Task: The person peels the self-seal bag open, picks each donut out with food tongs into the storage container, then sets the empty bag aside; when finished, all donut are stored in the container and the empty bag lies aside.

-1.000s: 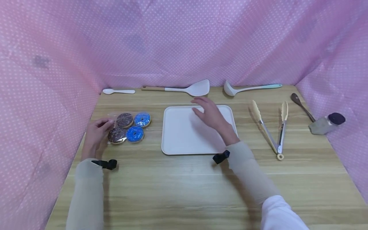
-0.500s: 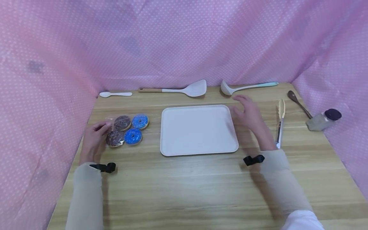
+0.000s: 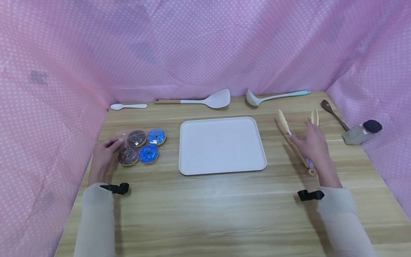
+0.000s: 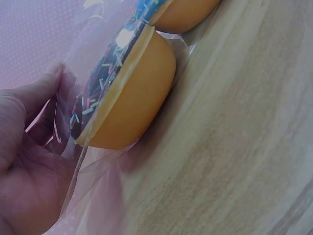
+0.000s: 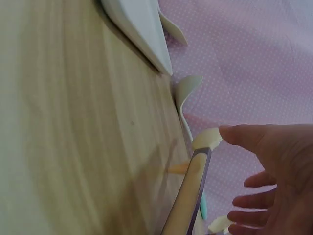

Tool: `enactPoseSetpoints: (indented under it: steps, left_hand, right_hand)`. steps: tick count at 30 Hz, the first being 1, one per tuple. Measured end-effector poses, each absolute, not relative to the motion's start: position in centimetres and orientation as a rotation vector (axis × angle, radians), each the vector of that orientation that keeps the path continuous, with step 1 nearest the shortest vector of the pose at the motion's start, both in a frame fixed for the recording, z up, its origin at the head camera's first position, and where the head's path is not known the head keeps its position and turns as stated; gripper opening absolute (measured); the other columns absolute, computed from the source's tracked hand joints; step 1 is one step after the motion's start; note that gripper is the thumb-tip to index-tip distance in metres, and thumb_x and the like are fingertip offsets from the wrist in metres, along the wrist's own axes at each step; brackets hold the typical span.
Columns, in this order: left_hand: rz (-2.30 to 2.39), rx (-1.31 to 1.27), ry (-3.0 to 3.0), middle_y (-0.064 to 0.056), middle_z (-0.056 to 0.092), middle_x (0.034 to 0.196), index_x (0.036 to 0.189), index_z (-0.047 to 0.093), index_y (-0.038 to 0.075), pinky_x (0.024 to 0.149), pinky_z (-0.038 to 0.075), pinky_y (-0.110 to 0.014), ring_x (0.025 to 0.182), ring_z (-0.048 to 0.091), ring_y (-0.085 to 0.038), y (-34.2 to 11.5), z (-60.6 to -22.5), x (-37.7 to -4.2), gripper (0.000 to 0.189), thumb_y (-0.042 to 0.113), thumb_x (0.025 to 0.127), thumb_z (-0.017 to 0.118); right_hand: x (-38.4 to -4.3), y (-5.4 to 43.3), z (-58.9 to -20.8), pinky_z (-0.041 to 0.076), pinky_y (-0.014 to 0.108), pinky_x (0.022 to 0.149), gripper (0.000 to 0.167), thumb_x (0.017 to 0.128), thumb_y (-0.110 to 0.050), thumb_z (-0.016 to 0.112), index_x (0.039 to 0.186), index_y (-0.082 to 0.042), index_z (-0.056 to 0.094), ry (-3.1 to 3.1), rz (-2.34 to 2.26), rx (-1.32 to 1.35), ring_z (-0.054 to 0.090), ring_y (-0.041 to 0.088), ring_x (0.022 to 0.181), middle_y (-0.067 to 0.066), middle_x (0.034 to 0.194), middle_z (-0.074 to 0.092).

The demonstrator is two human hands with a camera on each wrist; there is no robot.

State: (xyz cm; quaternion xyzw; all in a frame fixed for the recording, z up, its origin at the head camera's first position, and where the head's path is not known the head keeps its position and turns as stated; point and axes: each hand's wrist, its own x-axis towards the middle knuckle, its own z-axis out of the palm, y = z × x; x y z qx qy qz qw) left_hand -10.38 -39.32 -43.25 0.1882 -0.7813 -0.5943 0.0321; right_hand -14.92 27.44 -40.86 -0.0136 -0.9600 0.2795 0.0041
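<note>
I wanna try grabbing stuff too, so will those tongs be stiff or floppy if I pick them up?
The tongs would probably feel stiff, since their long arms look straight. They might swing open or shut, because the arms spread apart from the end with the ring. Rolling seems unlikely with those arms in a V.

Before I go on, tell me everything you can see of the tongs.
The tongs have scalloped cream tips, slim part-cream, part-metallic-looking arms and a cream end ring. They lie spread open on the wood-grain table, right of the white tray, tips facing forward. The right hand is over them; whether it touches them is unclear.
</note>
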Motion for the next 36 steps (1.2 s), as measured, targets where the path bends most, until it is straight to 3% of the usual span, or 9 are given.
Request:
enactPoseSetpoints:
  steps: [9, 13, 16, 21, 30, 36]
  left_hand:
    - [-1.885, 0.588, -2.371, 0.012, 0.064, 0.093, 0.114, 0.063, 0.003, 0.077, 0.051, -0.006, 0.088, 0.06, -0.002, -39.3, -43.3, -10.5, 0.038, 0.03, 0.088, 0.067]
    - [-1.882, 0.604, -2.375, 0.013, 0.065, 0.091, 0.112, 0.065, 0.006, 0.076, 0.051, -0.006, 0.087, 0.061, -0.001, -39.5, -43.4, -10.5, 0.034, 0.031, 0.088, 0.067]
    - [-1.928, 0.59, -2.337, 0.013, 0.067, 0.088, 0.105, 0.068, 0.01, 0.076, 0.052, -0.007, 0.084, 0.062, 0.0, -39.6, -43.4, -10.4, 0.026, 0.028, 0.087, 0.069]
    - [-1.91, 0.577, -2.368, 0.012, 0.066, 0.091, 0.107, 0.068, 0.011, 0.078, 0.051, -0.008, 0.088, 0.062, -0.001, -39.7, -43.3, -10.4, 0.027, 0.03, 0.088, 0.068]
    - [-1.889, 0.529, -2.371, 0.009, 0.068, 0.09, 0.109, 0.067, 0.004, 0.075, 0.053, -0.01, 0.086, 0.063, -0.004, -39.6, -43.4, -10.7, 0.034, 0.03, 0.087, 0.069]
    - [-1.839, 0.578, -2.414, 0.01, 0.066, 0.094, 0.111, 0.065, 0.006, 0.077, 0.052, -0.009, 0.089, 0.062, -0.004, -39.7, -43.5, -10.7, 0.037, 0.034, 0.087, 0.068]
  right_hand:
    - [-13.2, 28.4, -41.9, 0.03, 0.071, 0.094, 0.119, 0.082, -0.065, 0.06, 0.145, 0.013, -0.005, -3.122, 0.861, -0.286, 0.028, 0.061, 0.117, 0.049, 0.132, 0.021]
    - [-13.1, 28.2, -42.4, 0.035, 0.069, 0.09, 0.122, 0.08, -0.066, 0.061, 0.146, 0.011, -0.007, -3.128, 0.862, -0.342, 0.032, 0.056, 0.112, 0.048, 0.126, 0.026]
    - [-13.1, 28.2, -42.7, 0.038, 0.068, 0.086, 0.117, 0.081, -0.065, 0.06, 0.144, 0.014, 0.002, -3.123, 0.851, -0.373, 0.036, 0.053, 0.106, 0.046, 0.122, 0.03]
    - [-13.0, 28.2, -43.2, 0.037, 0.068, 0.088, 0.112, 0.083, -0.063, 0.06, 0.144, 0.015, 0.008, -3.102, 0.871, -0.412, 0.036, 0.054, 0.109, 0.046, 0.123, 0.032]
    - [-12.8, 28.2, -43.3, 0.031, 0.069, 0.098, 0.115, 0.082, -0.064, 0.061, 0.149, 0.005, 0.0, -3.021, 1.016, -0.529, 0.029, 0.054, 0.12, 0.042, 0.138, 0.019]
    - [-13.2, 26.9, -42.5, 0.03, 0.066, 0.103, 0.106, 0.083, -0.054, 0.067, 0.151, 0.001, 0.007, -2.941, 1.05, -0.425, 0.029, 0.05, 0.124, 0.036, 0.143, 0.02]
